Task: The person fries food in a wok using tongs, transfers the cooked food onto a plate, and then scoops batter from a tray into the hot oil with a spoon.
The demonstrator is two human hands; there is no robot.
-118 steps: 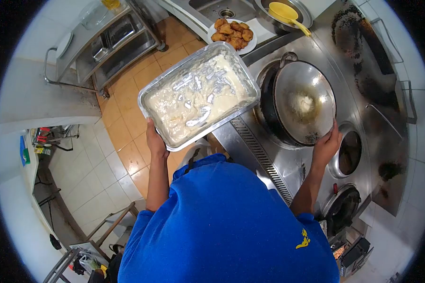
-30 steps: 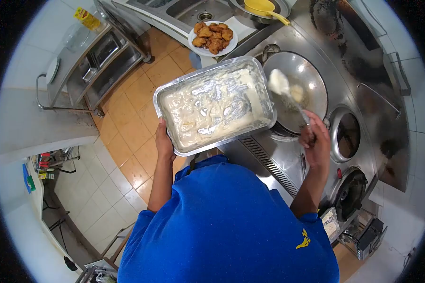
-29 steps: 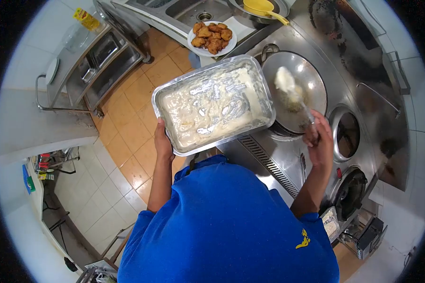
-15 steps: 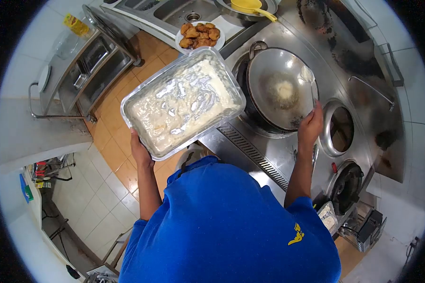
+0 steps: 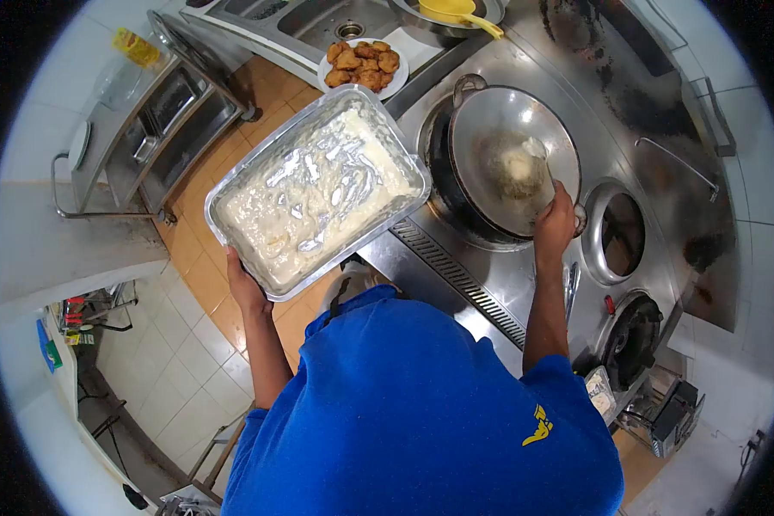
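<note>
My left hand (image 5: 246, 284) grips the near left corner of a rectangular metal tray (image 5: 353, 248), holding it tilted beside the stove. Pale, thick batter (image 5: 297, 202) coats the tray's bottom and walls. Over the wok, my right hand (image 5: 556, 224) is closed around the handle of a spoon (image 5: 548, 166), whose head is down inside and carries white batter. The wok (image 5: 482, 142) sits on a burner, with a pale round patch (image 5: 516, 162) at its bottom, in what looks like a little oil.
A white plate of fried pieces (image 5: 363, 65) stands beyond the tray, near the sink (image 5: 318, 30). A yellow ladle (image 5: 456, 10) lies in a metal bowl at the back. Two further burner openings, one a round ring (image 5: 595, 232), lie right of the wok. A metal cart (image 5: 163, 120) stands left.
The spoon has moved from the wok's right side down toward its middle, and my right hand has shifted slightly left and lower. The tray has moved a little left.
</note>
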